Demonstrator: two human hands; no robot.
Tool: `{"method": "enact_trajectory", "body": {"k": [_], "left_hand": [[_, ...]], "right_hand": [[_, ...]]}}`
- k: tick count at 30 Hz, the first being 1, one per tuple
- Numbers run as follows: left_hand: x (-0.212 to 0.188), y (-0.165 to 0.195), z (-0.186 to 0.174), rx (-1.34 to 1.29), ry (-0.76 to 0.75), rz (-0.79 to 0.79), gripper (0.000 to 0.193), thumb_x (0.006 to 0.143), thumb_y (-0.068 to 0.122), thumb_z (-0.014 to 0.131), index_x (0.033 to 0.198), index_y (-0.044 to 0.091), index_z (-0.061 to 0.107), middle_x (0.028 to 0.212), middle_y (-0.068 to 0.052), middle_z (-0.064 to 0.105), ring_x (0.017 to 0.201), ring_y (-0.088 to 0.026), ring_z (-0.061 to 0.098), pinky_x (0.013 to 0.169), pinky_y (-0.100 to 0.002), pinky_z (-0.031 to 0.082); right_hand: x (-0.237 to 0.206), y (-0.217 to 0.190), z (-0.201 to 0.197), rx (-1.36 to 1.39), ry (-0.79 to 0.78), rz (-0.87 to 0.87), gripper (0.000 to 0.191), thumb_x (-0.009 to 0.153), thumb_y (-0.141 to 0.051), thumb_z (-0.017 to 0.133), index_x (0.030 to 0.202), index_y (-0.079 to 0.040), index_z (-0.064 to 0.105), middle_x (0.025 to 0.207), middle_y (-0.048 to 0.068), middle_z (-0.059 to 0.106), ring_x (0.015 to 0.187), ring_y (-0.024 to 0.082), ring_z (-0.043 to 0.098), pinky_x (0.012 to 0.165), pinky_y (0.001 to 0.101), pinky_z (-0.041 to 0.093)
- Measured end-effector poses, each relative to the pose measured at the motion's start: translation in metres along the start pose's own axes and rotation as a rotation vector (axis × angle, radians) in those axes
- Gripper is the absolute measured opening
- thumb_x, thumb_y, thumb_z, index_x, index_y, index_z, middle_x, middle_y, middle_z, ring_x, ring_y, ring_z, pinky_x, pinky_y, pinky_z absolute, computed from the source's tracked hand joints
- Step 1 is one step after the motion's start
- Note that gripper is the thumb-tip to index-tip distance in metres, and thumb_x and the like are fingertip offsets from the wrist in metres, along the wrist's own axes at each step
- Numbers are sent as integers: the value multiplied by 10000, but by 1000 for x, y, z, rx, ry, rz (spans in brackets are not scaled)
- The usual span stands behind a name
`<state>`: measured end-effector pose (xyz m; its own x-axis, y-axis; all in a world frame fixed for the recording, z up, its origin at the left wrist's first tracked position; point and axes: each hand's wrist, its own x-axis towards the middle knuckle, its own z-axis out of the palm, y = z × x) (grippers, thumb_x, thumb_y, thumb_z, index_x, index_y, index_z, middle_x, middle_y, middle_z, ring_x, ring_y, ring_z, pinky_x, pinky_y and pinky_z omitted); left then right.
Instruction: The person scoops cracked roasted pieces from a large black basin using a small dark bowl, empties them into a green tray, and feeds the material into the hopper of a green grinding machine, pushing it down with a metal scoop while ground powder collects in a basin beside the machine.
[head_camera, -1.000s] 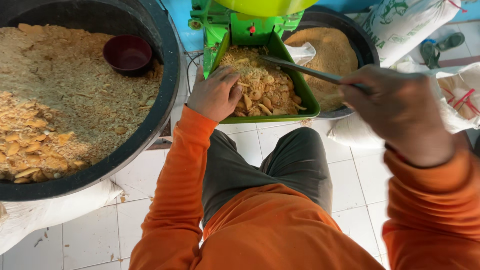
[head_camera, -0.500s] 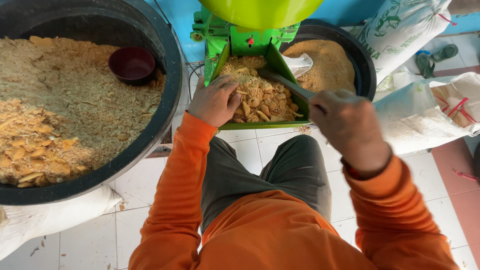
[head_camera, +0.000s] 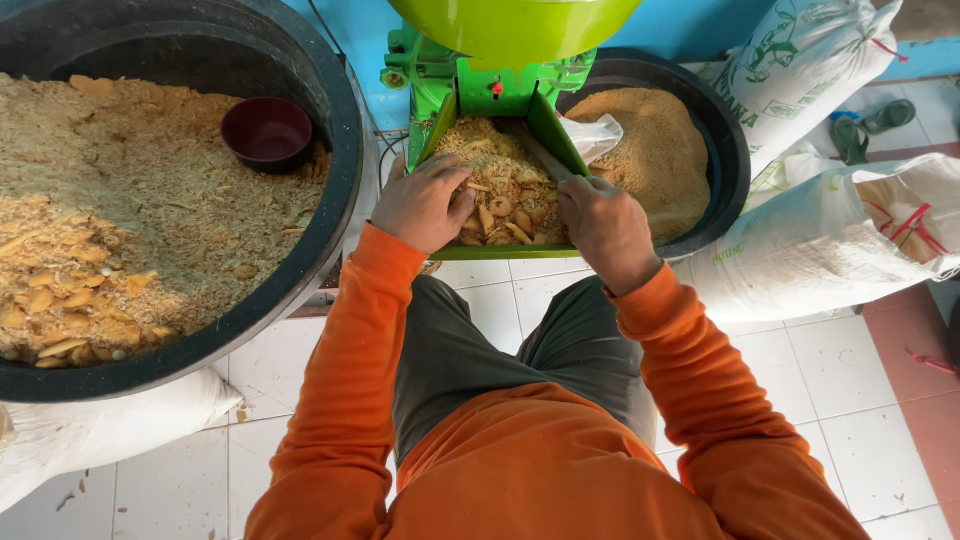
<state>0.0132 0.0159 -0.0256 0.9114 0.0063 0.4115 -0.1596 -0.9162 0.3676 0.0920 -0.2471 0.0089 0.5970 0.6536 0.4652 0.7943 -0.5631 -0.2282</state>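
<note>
- White tiled floor (head_camera: 500, 300) with a bright blue wall behind, woven white feed sacks (head_camera: 830, 240) piled off to the right side.
- Right in front there's a green metal grinder machine (head_camera: 480, 90) with an open green feed tray (head_camera: 437, 135) full of dry yellowish chips and crumbs (head_camera: 495, 185).
- Left hand (head_camera: 422, 203) lies palm down on the near left corner of the tray, fingers (head_camera: 462, 200) loosely curled and resting in the chips, not really clamped on anything.
- Right hand (head_camera: 603, 222) sits at the tray's near right edge, fingers wrapped tight round a thin grey metal stick (head_camera: 545, 160) that slants up into the pile.
- Big black round tub (head_camera: 340, 150) on the left holds more crumbs plus a small dark red plastic bowl (head_camera: 266, 131); a second black tub (head_camera: 725, 150) behind the tray has finer golden meal.
- Compared to a second ago, the right hand has pulled in a lot: it was out wide to the right with the stick held long, now it's choked up close to the tray. Left hand hasn't really budged.
</note>
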Motion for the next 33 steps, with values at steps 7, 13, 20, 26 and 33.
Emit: {"method": "enact_trajectory", "body": {"k": [7, 13, 20, 26, 33], "left_hand": [[0, 0, 1, 26, -8, 10, 338, 972, 314, 641, 1206, 83, 714, 1315, -84, 691, 1147, -311, 655, 1097, -581, 335], [-1, 0, -3, -30, -23, 19, 346, 960, 313, 647, 1218, 96, 720, 1296, -84, 706, 1121, -304, 664, 1092, -569, 339], [1, 0, -2, -28, -36, -56, 364, 972, 349, 645, 1243, 113, 704, 1344, -71, 685, 1142, -311, 652, 1083, -580, 363], [-1, -1, -2, 42, -48, -24, 378, 981, 346, 640, 1284, 126, 694, 1343, -94, 668, 1143, -326, 653, 1082, -612, 351], [1, 1, -4, 32, -70, -70, 368, 983, 360, 637, 1263, 129, 689, 1354, -82, 672, 1171, -333, 645, 1107, -603, 349]], "right_hand": [[-22, 11, -83, -76, 32, -68, 104, 1031, -154, 717, 986, -61, 731, 836, 102, 708, 673, 229, 673, 587, 349, 534], [30, -24, -144, 120, -193, -64, 130, 1021, -151, 695, 1009, -29, 735, 779, 105, 709, 576, 200, 653, 527, 340, 507], [27, -23, -95, 127, -64, -122, 104, 980, -103, 703, 995, -1, 721, 788, 161, 702, 588, 242, 656, 550, 356, 527], [14, -37, -72, 86, -23, -60, 78, 993, -91, 705, 976, -16, 693, 782, 156, 677, 620, 282, 654, 563, 382, 533], [3, -42, -65, 24, 84, -64, 49, 953, -78, 698, 974, -34, 696, 783, 140, 667, 637, 286, 655, 567, 388, 538]]}}
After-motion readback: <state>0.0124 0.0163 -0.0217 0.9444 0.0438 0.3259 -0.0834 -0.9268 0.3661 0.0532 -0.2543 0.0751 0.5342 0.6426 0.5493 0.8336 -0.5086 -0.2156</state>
